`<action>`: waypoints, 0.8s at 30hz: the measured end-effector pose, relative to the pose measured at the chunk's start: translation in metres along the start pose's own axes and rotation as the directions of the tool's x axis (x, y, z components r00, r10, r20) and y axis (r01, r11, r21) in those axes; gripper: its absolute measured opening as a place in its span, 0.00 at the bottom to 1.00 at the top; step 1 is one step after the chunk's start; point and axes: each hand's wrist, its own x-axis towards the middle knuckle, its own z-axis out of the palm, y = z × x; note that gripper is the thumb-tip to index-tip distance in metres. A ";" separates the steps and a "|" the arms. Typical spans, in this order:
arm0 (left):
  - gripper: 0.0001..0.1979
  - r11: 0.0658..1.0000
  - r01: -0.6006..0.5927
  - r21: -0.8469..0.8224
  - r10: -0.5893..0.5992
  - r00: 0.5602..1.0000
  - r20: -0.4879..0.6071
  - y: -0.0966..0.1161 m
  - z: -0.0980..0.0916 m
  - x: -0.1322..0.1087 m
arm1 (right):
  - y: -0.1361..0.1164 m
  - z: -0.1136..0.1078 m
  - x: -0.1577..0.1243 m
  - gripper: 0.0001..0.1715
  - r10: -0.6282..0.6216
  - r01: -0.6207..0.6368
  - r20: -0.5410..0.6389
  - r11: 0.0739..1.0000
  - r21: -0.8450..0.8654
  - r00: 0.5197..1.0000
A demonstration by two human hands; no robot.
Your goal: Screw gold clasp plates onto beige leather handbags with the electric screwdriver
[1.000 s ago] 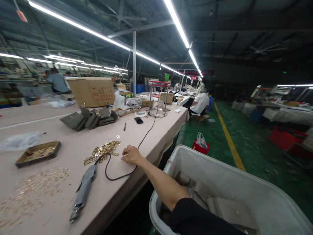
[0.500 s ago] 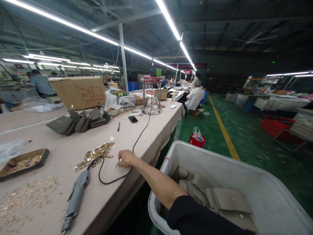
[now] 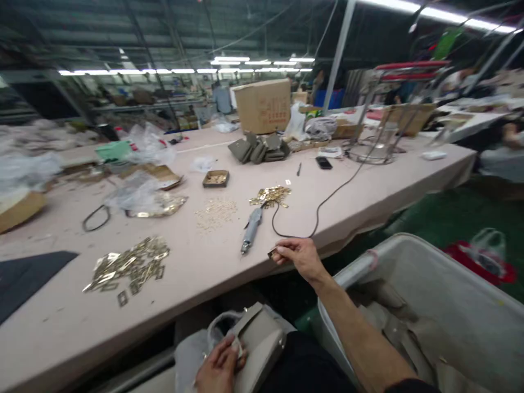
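My right hand [image 3: 297, 255] hovers at the near edge of the long pink table [image 3: 196, 256], pinching a small gold metal fitting [image 3: 273, 253] between thumb and fingers. My left hand [image 3: 220, 367] rests low in my lap, fingers closed on a grey handbag [image 3: 257, 343]. Just beyond my right hand lie a grey electric screwdriver [image 3: 251, 228] with its black cord [image 3: 323, 201] and a pile of gold fittings [image 3: 271, 196]. Another heap of gold fittings [image 3: 126, 266] lies to the left.
A white plastic bin [image 3: 450, 289] with grey bags stands at my right. On the table are a small tray of screws [image 3: 215, 178], loose screws [image 3: 215, 210], plastic wrap [image 3: 139, 194], stacked grey bags [image 3: 257, 148], a cardboard box [image 3: 264, 105], a phone [image 3: 323, 162] and a metal stand [image 3: 380, 109].
The view has swung left and down. My right hand has lifted from beside the gold pile and drawn back to the table edge holding a fitting. My left hand and the bag have come into view.
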 end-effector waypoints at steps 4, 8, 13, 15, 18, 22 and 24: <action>0.30 0.998 -0.016 -0.054 0.019 0.998 0.052 -0.012 -0.012 0.010 | 0.013 0.019 -0.014 0.27 0.078 -0.079 0.050 0.997 0.019 0.996; 0.28 0.997 -0.051 -0.061 0.055 0.996 0.067 -0.011 -0.009 0.003 | 0.026 0.040 -0.030 0.27 0.133 -0.134 0.101 0.991 0.000 0.986; 0.27 0.990 -0.063 -0.129 0.073 0.994 0.075 -0.004 -0.006 -0.007 | 0.058 0.058 -0.048 0.24 0.227 -0.216 0.221 0.974 -0.072 0.948; 0.26 0.988 -0.053 -0.145 0.062 0.997 0.055 -0.005 -0.005 -0.010 | 0.074 0.063 -0.057 0.23 0.280 -0.256 0.276 0.959 -0.121 0.919; 0.25 0.986 -0.039 -0.165 0.041 0.999 0.010 -0.009 -0.005 -0.013 | 0.095 0.068 -0.068 0.24 0.364 -0.320 0.328 0.930 -0.183 0.872; 0.24 0.981 -0.015 -0.192 0.012 1.000 -0.018 -0.014 -0.005 -0.014 | 0.116 0.072 -0.077 0.23 0.468 -0.382 0.381 0.880 -0.283 0.797; 0.24 0.979 -0.001 -0.202 -0.001 1.000 -0.010 -0.014 -0.006 -0.014 | 0.123 0.073 -0.080 0.22 0.500 -0.389 0.404 0.861 -0.329 0.766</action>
